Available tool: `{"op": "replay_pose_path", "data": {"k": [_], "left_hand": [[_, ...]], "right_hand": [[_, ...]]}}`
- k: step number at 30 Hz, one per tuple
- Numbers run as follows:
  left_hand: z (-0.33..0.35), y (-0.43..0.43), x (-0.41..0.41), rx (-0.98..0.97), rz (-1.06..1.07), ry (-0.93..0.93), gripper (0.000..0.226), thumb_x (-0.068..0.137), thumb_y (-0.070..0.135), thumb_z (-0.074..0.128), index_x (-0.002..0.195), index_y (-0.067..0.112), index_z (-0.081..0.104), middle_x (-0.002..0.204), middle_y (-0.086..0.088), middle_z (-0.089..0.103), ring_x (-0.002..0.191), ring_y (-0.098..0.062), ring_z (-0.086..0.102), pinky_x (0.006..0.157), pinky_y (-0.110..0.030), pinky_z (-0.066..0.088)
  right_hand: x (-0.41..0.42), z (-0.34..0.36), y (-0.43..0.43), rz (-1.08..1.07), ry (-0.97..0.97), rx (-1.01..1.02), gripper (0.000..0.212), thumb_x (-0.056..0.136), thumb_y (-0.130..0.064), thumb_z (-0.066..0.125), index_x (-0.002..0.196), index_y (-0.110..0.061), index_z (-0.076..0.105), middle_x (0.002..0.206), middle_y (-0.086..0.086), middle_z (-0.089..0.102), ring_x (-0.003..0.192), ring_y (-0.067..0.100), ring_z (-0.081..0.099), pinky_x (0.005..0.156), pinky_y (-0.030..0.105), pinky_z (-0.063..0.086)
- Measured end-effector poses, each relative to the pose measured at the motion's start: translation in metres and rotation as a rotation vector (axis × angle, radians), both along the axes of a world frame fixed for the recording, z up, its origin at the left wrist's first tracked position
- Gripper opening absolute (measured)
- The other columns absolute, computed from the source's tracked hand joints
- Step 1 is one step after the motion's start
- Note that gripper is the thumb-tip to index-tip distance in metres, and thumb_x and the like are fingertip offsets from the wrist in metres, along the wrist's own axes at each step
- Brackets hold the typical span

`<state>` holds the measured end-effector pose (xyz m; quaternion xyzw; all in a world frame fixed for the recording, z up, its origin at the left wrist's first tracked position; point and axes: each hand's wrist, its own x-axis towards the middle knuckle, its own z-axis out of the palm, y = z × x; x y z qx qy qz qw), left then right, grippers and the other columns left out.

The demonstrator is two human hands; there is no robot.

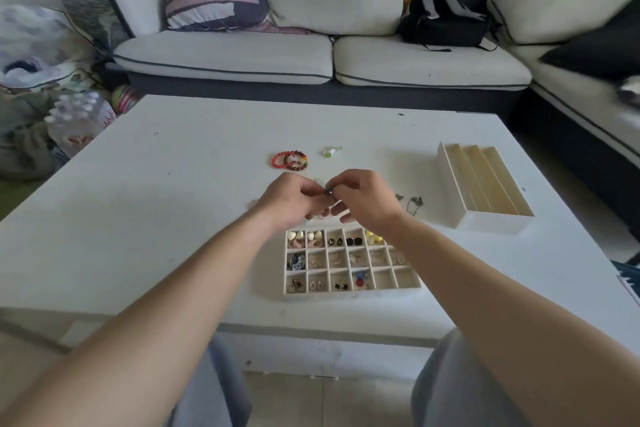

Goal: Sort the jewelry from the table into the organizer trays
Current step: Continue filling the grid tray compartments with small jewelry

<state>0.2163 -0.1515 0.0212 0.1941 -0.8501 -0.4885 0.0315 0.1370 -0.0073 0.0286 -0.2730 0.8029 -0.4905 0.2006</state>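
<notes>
The left grip (294, 199) and right grip (363, 201) together pinch a small dark jewelry piece (328, 191) above the table (166, 218), just beyond the compartment tray (351, 292) near its front edge; beaded bracelets (290, 160) lie farther back.

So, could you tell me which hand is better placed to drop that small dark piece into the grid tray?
Probably the right hand: it pinches the small dark piece together with the left hand, and it hangs nearer the bare-looking near-right cells of the grid tray.
</notes>
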Motion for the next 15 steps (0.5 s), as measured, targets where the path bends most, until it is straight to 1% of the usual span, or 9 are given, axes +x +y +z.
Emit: {"op": "replay_pose_path", "data": {"k": [2, 4, 5, 7, 9, 11, 13, 14, 15], "left_hand": [[-0.005, 0.007, 0.006, -0.014, -0.031, -0.013, 0.022, 0.090, 0.028, 0.074, 0.074, 0.012, 0.075, 0.064, 0.001, 0.062, 0.059, -0.012, 0.050, 0.060, -0.024, 0.043], [-0.011, 0.014, 0.011, -0.061, -0.060, -0.052, 0.018, 0.088, 0.027, 0.074, 0.076, 0.014, 0.077, 0.063, -0.005, 0.062, 0.058, -0.013, 0.050, 0.059, -0.023, 0.042], [-0.013, 0.017, 0.012, -0.091, -0.083, -0.081, 0.017, 0.088, 0.028, 0.074, 0.078, 0.015, 0.078, 0.065, -0.008, 0.063, 0.058, -0.012, 0.050, 0.058, -0.023, 0.041], [-0.017, 0.023, 0.015, -0.117, -0.142, -0.140, 0.022, 0.088, 0.030, 0.073, 0.079, 0.011, 0.077, 0.064, -0.006, 0.058, 0.057, -0.013, 0.045, 0.055, -0.023, 0.036], [-0.018, 0.028, 0.017, -0.103, -0.180, -0.168, 0.026, 0.088, 0.029, 0.072, 0.074, 0.007, 0.075, 0.062, -0.002, 0.054, 0.054, -0.013, 0.041, 0.053, -0.024, 0.032], [-0.023, 0.031, 0.019, -0.082, -0.202, -0.178, 0.029, 0.087, 0.031, 0.073, 0.070, 0.007, 0.073, 0.062, -0.003, 0.054, 0.057, -0.014, 0.042, 0.058, -0.026, 0.033], [-0.027, 0.034, 0.018, -0.055, -0.225, -0.185, 0.034, 0.087, 0.032, 0.073, 0.074, 0.001, 0.070, 0.064, -0.006, 0.050, 0.061, -0.015, 0.041, 0.063, -0.030, 0.032], [-0.029, 0.036, 0.018, -0.043, -0.234, -0.190, 0.034, 0.088, 0.031, 0.073, 0.077, -0.001, 0.069, 0.066, -0.006, 0.050, 0.061, -0.015, 0.041, 0.063, -0.030, 0.032], [-0.030, 0.037, 0.017, -0.030, -0.234, -0.198, 0.033, 0.088, 0.030, 0.073, 0.077, -0.001, 0.069, 0.066, -0.006, 0.051, 0.061, -0.014, 0.040, 0.063, -0.029, 0.032]], "right_hand": [[0.009, -0.005, 0.015, 0.014, -0.039, -0.032, 0.010, 0.093, -0.008, 0.063, 0.093, -0.010, 0.073, 0.076, 0.005, 0.076, 0.075, 0.020, 0.074, 0.072, 0.041, 0.064], [0.013, -0.014, 0.027, 0.027, -0.023, -0.029, 0.003, 0.090, -0.013, 0.072, 0.091, -0.013, 0.075, 0.077, 0.001, 0.076, 0.074, 0.018, 0.075, 0.073, 0.041, 0.064], [0.013, -0.017, 0.030, 0.038, 0.043, 0.012, 0.003, 0.088, -0.015, 0.074, 0.089, -0.018, 0.076, 0.078, -0.003, 0.076, 0.072, 0.015, 0.074, 0.074, 0.041, 0.063], [0.013, -0.022, 0.036, 0.072, 0.158, 0.103, 0.011, 0.084, -0.019, 0.075, 0.087, -0.030, 0.073, 0.080, -0.011, 0.075, 0.068, 0.006, 0.069, 0.073, 0.037, 0.061], [0.013, -0.021, 0.040, 0.126, 0.180, 0.150, 0.014, 0.083, -0.020, 0.075, 0.087, -0.034, 0.071, 0.080, -0.013, 0.074, 0.065, 0.003, 0.067, 0.071, 0.033, 0.058], [0.013, -0.021, 0.045, 0.172, 0.182, 0.185, 0.012, 0.084, -0.020, 0.075, 0.088, -0.031, 0.073, 0.081, -0.013, 0.074, 0.065, 0.002, 0.068, 0.068, 0.028, 0.055], [0.010, -0.023, 0.048, 0.202, 0.180, 0.199, 0.009, 0.084, -0.016, 0.074, 0.086, -0.025, 0.074, 0.080, -0.010, 0.074, 0.065, 0.004, 0.068, 0.065, 0.023, 0.051], [0.009, -0.024, 0.049, 0.209, 0.181, 0.204, 0.008, 0.083, -0.015, 0.074, 0.085, -0.023, 0.074, 0.079, -0.009, 0.074, 0.065, 0.007, 0.069, 0.065, 0.024, 0.052], [0.008, -0.025, 0.048, 0.211, 0.170, 0.212, 0.006, 0.083, -0.017, 0.073, 0.084, -0.022, 0.072, 0.079, -0.008, 0.074, 0.066, 0.009, 0.070, 0.067, 0.028, 0.055]]}}
